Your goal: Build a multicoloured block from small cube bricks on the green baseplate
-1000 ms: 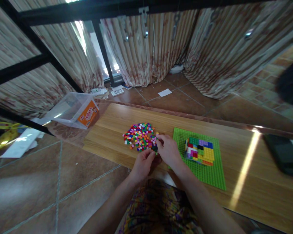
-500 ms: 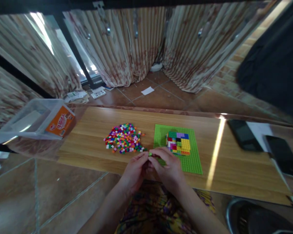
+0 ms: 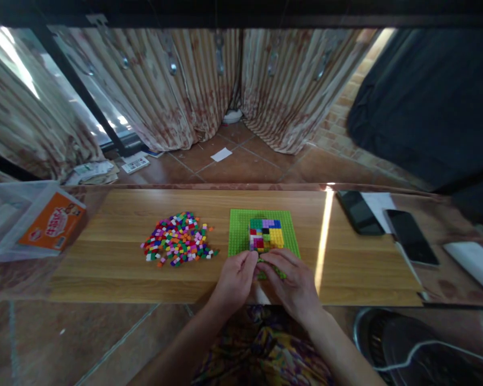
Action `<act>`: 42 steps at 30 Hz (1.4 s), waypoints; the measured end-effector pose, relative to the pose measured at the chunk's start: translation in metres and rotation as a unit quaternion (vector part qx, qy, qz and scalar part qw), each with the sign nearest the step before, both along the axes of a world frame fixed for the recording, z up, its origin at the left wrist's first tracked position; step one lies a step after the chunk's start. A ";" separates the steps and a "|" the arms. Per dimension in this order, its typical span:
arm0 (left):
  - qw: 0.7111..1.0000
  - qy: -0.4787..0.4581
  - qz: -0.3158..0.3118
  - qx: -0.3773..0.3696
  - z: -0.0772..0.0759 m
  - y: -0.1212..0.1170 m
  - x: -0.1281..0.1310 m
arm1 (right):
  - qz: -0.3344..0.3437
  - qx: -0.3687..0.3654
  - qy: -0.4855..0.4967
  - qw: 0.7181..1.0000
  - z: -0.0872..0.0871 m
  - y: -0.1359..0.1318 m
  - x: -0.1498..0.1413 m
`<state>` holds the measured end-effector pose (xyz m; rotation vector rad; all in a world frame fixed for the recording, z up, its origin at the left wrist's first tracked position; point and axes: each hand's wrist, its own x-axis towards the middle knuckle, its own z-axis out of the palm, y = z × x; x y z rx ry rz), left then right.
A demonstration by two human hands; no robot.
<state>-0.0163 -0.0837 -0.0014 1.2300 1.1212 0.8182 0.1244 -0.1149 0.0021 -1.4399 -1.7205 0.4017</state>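
Because your fingers cover the near side of the block (image 3: 276, 237), I cannot say for certain what each hand grips. Your left hand (image 3: 234, 280) has its thumb and forefinger drawn together, and your right hand (image 3: 295, 283) comes from 4 o'clock with bent fingers. The fingertips of both almost meet at the block's 6 o'clock side. A little green shows between them, which may be a small brick or only the plate (image 3: 238, 225). The block stands about the middle of this plate, and the plate lies on the table (image 3: 116, 225), at 12 o'clock from you. The pile (image 3: 177, 241) of loose bricks is at 9 o'clock from the block, well apart from the plate.

I judge the block to be light and stiff, of hard plastic. It can probably bear a firm grip on its flat walls, but a strong push from one side could separate a weak joint. The better hold is perhaps low, at its 3 and 9 o'clock walls. The plate looks thin and may bend a little, so support it at the rim. A loose brick is surely very light, and its smooth faces may slip; pinch it by two opposite sides.
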 end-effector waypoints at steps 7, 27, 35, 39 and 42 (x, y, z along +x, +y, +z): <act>0.993 0.071 0.052 0.079 0.010 0.011 0.005 | -0.090 0.042 -0.028 0.995 -0.017 0.024 0.021; 0.989 0.105 0.009 0.106 0.006 0.002 0.014 | -0.162 -0.060 0.180 0.968 -0.027 0.030 0.023; 0.963 0.200 -0.029 0.177 -0.001 0.001 0.016 | -0.191 -0.095 0.239 0.947 -0.029 0.039 0.007; 0.933 0.271 -0.058 0.230 -0.007 0.000 0.017 | -0.206 -0.099 0.222 0.948 -0.031 0.041 0.005; 0.917 0.303 -0.059 0.252 -0.009 0.001 0.018 | -0.215 -0.098 0.214 0.948 -0.032 0.042 0.004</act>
